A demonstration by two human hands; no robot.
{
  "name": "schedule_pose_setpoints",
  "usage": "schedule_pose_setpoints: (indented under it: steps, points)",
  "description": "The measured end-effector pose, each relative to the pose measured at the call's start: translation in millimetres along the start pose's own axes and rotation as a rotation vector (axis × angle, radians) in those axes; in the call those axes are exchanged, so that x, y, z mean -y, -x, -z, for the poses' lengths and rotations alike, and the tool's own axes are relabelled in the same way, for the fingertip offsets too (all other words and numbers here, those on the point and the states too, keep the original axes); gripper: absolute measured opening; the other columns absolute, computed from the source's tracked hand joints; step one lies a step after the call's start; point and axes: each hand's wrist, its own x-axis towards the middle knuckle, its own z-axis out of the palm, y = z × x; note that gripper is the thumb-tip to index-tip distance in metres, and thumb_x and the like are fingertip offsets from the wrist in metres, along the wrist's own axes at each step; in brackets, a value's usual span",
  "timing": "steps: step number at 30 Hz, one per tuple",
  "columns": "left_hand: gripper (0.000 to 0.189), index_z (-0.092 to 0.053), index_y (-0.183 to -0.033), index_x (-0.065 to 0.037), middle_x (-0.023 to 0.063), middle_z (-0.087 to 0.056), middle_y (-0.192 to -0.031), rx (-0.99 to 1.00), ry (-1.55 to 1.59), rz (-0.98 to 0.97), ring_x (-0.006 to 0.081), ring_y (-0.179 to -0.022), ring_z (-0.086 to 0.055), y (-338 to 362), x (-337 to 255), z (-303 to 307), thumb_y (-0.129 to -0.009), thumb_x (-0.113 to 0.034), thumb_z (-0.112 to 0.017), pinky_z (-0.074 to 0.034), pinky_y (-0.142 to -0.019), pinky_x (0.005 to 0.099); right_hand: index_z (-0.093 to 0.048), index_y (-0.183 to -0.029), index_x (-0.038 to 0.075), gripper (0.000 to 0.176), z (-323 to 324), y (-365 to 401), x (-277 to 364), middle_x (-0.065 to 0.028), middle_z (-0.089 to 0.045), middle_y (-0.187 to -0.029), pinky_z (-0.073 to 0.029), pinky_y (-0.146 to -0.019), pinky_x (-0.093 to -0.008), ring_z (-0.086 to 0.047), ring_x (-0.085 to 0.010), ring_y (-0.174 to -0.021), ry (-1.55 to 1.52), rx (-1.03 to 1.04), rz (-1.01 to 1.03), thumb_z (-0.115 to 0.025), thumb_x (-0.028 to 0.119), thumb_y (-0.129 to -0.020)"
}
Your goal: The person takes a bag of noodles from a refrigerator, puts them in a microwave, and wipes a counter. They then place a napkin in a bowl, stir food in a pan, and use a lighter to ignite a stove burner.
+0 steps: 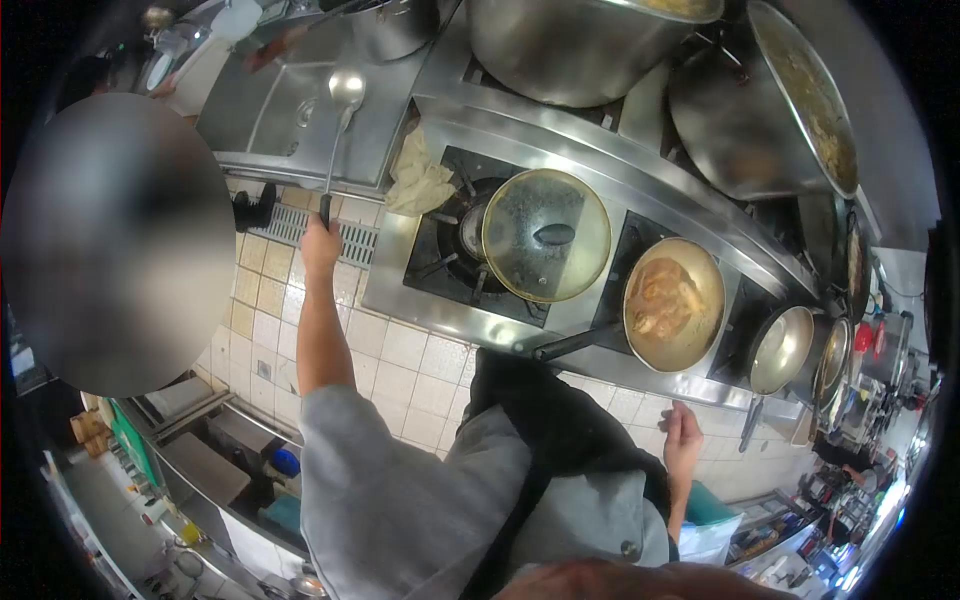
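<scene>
My left hand [321, 246] is wrapped round the black handle of a metal ladle [336, 150], held out to the left. The ladle's round bowl [347, 88] is over the steel sink area. Hanging by the stove's front edge, my right hand [683, 430] has its fingers curled, with nothing visible in them. Nearest to it on the stove is a frying pan [712, 340] holding pale meat pieces [662, 298] in brownish sauce. A glass lid [545, 215] with a black knob lies over the left burner.
A crumpled cloth [418, 177] lies at the stove's left corner. Large stockpots [590, 50] stand behind. More pans [782, 350] sit to the right. A person, blurred out [115, 245], is on the left. Drawers with containers [205, 465] are behind me.
</scene>
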Motion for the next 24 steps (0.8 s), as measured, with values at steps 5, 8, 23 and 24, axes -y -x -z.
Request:
schedule_pose_setpoints:
  steps: [5,8,23,24]
  points:
    - [0.032,-0.058,-0.120,-0.004,0.0281,-0.069,-0.103,-0.024,-0.180,-0.032,0.0493,-0.095,-0.065,79.7,-21.4,73.9,-0.101,-0.029,-0.053,-0.050,-0.079,0.0574,-0.067,-0.119,-0.005,0.027,0.3,-35.3,21.1,-0.0171,-0.073,-0.103,-0.057,-0.076,-0.0328,-0.071,-0.0203,-0.087,0.065,-0.020,0.178,-0.054,0.013,-0.103]
    - [0.029,-0.058,-0.118,0.001,0.0233,-0.070,-0.091,0.014,-0.003,-0.299,0.0402,-0.081,-0.068,155.6,-46.6,137.7,-0.101,-0.023,-0.058,-0.051,-0.070,0.0460,-0.067,-0.120,-0.004,0.025,-0.8,-37.4,52.2,-0.0160,-0.073,-0.105,-0.056,-0.086,-0.0325,-0.070,-0.0196,-0.096,0.107,0.081,0.233,-0.059,0.009,-0.100]
    - [0.039,-0.049,-0.130,-0.003,0.0283,-0.068,-0.102,0.657,0.322,-0.781,0.0477,-0.094,-0.066,373.4,-353.7,5.3,-0.098,-0.021,-0.060,-0.053,-0.080,0.0529,-0.038,-0.152,0.005,0.056,-41.6,-49.2,88.5,-0.0071,-0.061,-0.125,-0.046,-0.101,-0.0311,-0.059,-0.0155,-0.114,-0.629,0.483,0.378,-0.060,0.021,-0.103]
    - [0.043,-0.047,-0.134,-0.001,0.0288,-0.067,-0.106,0.620,0.450,-0.893,0.0472,-0.097,-0.066,381.4,-366.7,-4.2,-0.096,-0.019,-0.059,-0.053,-0.083,0.0520,-0.041,-0.150,0.005,0.053,-34.3,-51.7,87.2,-0.0061,-0.062,-0.123,-0.047,-0.099,-0.0306,-0.059,-0.0151,-0.112,-0.660,0.389,0.335,-0.060,0.021,-0.103]
